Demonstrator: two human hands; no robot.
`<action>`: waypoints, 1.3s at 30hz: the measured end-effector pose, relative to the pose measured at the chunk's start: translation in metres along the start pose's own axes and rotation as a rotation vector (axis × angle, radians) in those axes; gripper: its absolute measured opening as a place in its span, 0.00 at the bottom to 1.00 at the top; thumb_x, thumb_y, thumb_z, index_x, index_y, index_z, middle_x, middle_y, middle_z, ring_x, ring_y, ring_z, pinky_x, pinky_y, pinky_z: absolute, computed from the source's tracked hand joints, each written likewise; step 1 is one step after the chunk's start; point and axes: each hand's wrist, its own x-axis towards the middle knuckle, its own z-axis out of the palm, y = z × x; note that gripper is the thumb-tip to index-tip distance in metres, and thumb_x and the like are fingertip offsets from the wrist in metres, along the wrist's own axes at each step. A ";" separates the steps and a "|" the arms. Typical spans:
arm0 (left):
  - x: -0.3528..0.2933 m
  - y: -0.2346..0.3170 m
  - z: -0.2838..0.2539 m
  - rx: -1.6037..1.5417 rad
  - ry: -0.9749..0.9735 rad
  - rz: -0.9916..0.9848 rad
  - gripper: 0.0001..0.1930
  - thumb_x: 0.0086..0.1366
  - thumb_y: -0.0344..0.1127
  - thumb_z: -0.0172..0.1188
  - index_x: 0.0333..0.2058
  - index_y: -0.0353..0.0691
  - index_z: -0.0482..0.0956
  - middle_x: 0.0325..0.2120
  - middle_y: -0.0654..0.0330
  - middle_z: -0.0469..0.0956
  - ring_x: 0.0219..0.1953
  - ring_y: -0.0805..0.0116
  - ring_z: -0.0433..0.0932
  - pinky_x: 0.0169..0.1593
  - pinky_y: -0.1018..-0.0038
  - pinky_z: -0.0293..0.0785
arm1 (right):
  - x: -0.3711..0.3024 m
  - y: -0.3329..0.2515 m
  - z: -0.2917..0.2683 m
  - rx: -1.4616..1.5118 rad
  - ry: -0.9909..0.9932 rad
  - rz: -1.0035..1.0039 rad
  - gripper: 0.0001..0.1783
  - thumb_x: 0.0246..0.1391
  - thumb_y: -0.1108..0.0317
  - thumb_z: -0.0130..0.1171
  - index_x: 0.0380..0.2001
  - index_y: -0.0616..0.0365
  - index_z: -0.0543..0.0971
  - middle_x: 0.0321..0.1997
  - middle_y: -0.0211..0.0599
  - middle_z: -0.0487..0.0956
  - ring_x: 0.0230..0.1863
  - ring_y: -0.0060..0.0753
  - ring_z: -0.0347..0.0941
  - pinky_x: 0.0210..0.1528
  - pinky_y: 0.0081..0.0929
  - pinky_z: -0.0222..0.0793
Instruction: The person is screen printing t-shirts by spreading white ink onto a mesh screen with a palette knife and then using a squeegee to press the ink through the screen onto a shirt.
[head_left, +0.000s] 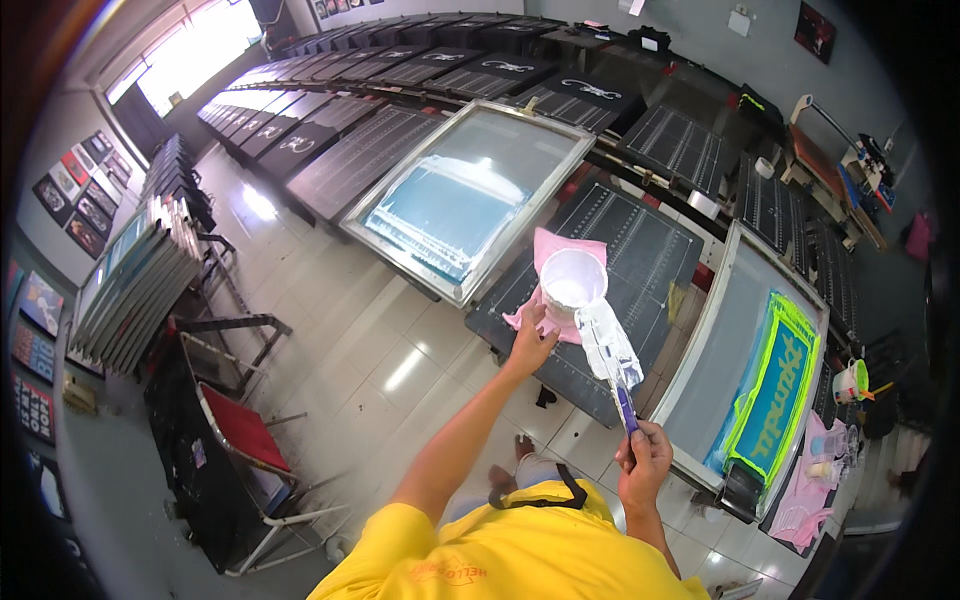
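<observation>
A white tub (575,282) with white ink in it stands on a pink cloth (556,243), on a black printing board (640,262) in front of me. My left hand (532,343) is closed against the tub's lower left side, over the cloth. In my right hand (645,460) is the purple handle of a spatula (607,345). Thick white ink coats its broad blade, which lies at the tub's near right rim.
A framed screen with white ink (455,205) lies to the left, and another with bright yellow-green ink (770,390) to the right. Long rows of black boards (400,130) run behind. A red-seated chair (243,425) and stacked screens (135,285) stand at left.
</observation>
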 end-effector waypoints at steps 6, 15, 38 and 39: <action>0.034 -0.007 0.009 0.239 0.036 0.109 0.55 0.46 0.33 0.73 0.64 0.32 0.42 0.61 0.40 0.56 0.66 0.46 0.56 0.66 0.60 0.57 | 0.023 0.003 0.020 -0.015 0.078 -0.080 0.08 0.59 0.67 0.54 0.36 0.61 0.74 0.17 0.30 0.70 0.13 0.15 0.57 0.15 0.14 0.50; 0.044 0.026 -0.008 0.328 -0.087 -0.007 0.62 0.36 0.39 0.81 0.64 0.36 0.45 0.59 0.45 0.61 0.62 0.50 0.62 0.64 0.61 0.62 | 0.087 0.016 0.048 0.063 0.230 -0.175 0.09 0.60 0.66 0.54 0.38 0.61 0.73 0.19 0.29 0.69 0.14 0.13 0.56 0.16 0.12 0.50; 0.120 0.076 -0.121 -0.026 -0.290 0.118 0.53 0.37 0.45 0.80 0.58 0.31 0.59 0.52 0.47 0.71 0.56 0.58 0.71 0.59 0.66 0.67 | 0.110 0.016 0.150 -0.076 0.503 -0.394 0.13 0.60 0.65 0.54 0.41 0.65 0.74 0.24 0.30 0.71 0.18 0.14 0.59 0.18 0.12 0.51; 0.124 0.074 -0.143 -0.023 -0.304 0.117 0.53 0.37 0.45 0.80 0.58 0.31 0.60 0.52 0.48 0.71 0.56 0.58 0.72 0.59 0.66 0.68 | 0.112 0.019 0.162 -0.103 0.518 -0.405 0.14 0.60 0.65 0.54 0.42 0.66 0.74 0.25 0.30 0.71 0.18 0.14 0.59 0.18 0.12 0.51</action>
